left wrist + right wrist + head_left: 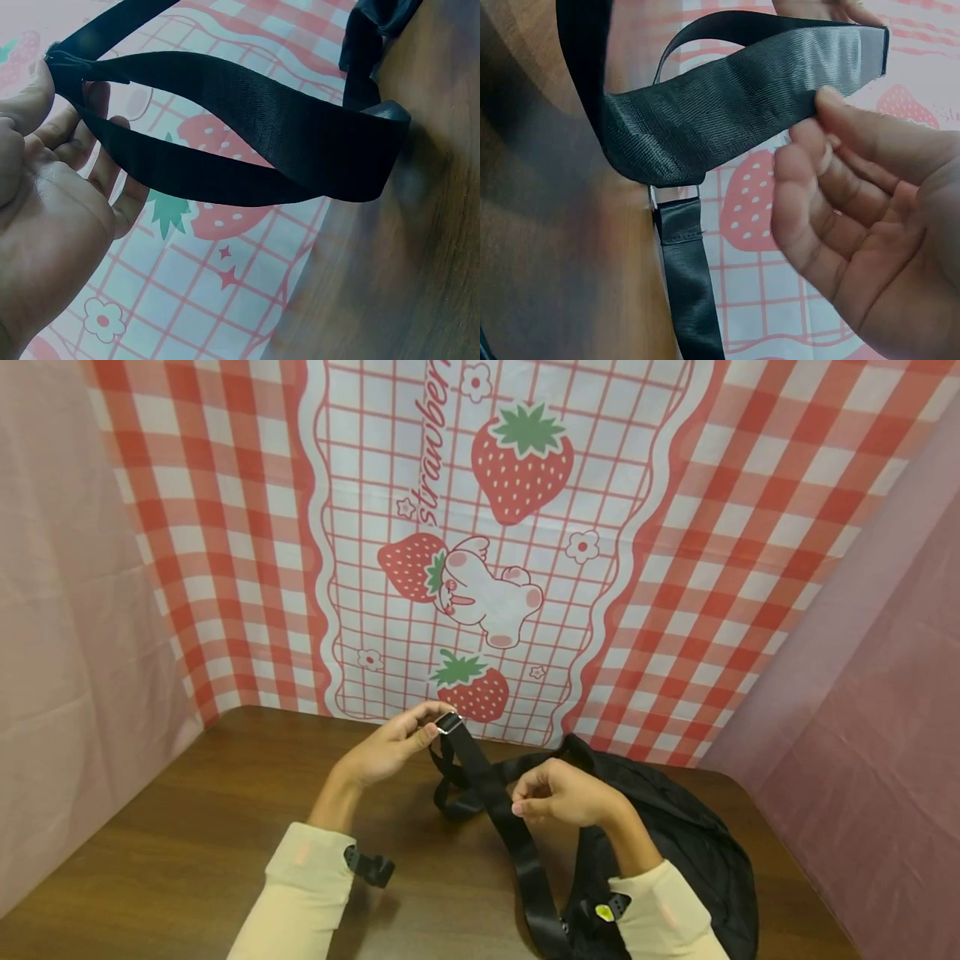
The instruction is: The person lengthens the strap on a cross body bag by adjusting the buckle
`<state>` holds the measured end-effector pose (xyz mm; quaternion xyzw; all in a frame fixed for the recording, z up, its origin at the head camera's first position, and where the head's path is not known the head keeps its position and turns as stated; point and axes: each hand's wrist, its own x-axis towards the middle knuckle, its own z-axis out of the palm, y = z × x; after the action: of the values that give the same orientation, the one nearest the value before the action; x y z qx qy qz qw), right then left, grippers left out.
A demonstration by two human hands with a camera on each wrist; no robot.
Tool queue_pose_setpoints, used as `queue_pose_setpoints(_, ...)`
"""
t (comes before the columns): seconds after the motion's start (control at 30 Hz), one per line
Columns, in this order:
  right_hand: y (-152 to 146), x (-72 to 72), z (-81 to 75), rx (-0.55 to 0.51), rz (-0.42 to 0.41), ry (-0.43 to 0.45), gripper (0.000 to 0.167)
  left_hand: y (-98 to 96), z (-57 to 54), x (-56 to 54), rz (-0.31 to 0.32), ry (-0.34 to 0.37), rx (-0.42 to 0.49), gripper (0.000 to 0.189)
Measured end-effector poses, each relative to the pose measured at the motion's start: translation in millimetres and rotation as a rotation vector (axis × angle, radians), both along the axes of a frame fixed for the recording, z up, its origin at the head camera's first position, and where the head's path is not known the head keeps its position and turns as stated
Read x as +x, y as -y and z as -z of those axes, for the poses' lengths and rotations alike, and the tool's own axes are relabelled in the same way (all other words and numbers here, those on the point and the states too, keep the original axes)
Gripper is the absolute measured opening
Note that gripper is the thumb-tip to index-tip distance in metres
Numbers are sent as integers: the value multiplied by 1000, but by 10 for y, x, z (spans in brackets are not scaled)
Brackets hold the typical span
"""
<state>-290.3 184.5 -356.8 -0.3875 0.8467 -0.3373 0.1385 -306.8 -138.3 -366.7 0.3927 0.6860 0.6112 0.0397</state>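
Observation:
My left hand [378, 752] pinches a metal slider buckle [449, 722] on a black webbing strap [480, 768] between thumb and fingers, lifted over the far part of the table. From there the strap slopes down towards the near side, beside a black bag [675, 835]. In the left wrist view the webbing [300, 142] forms a twisted loop out from the buckle. Close by the strap's middle is my right hand [566, 793], its fingers loosely bent. The right wrist view has its thumb tip right at the lower edge of the webbing [727, 97], with the fingers apart below.
The bag lies slumped on the right side of the brown wooden table [150, 827]. A red-and-white checked cloth [255, 568] with strawberries hangs along the back edge. Pink curtains [60, 610] stand on both sides. A metal ring [676, 193] links the webbing to a stitched strap piece.

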Motion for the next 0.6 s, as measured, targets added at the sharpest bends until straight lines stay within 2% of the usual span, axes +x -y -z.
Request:
queue_pose_setpoints(0.13,-10,-2,3,30,-5,-11,11,-8,4,2,8,3,1,41)
queue_pose_setpoints(0.37,-1,-3,-21,36,36,-112,6,-7,-8,16,-12,5,7,40)
queue_pose_setpoints(0.6,62,25,-66,19,86,-217,13,-45,-8,25,-7,11,-8,37)
